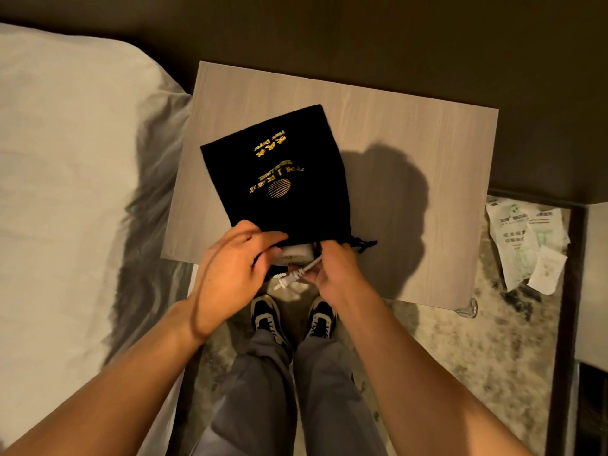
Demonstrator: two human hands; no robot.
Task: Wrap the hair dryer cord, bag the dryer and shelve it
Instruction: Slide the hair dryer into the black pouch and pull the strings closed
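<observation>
A black drawstring bag (279, 172) with gold print lies on the wooden bedside table (411, 133), its mouth at the table's near edge. The white hair dryer (296, 253) sits mostly inside, only a pale end showing at the mouth. My left hand (230, 274) grips the bag's mouth on the left side. My right hand (332, 271) holds the white cord with its plug (289, 278), which pokes out to the left below the bag. The bag's black drawstring (362, 243) trails to the right.
A bed with white bedding (65, 159) runs along the left. Crumpled printed plastic wrappers (526, 245) lie on the patterned carpet at right, beside a dark frame (569, 291). A clear glass object (468, 309) sits by the table's near right corner. My feet stand below the table edge.
</observation>
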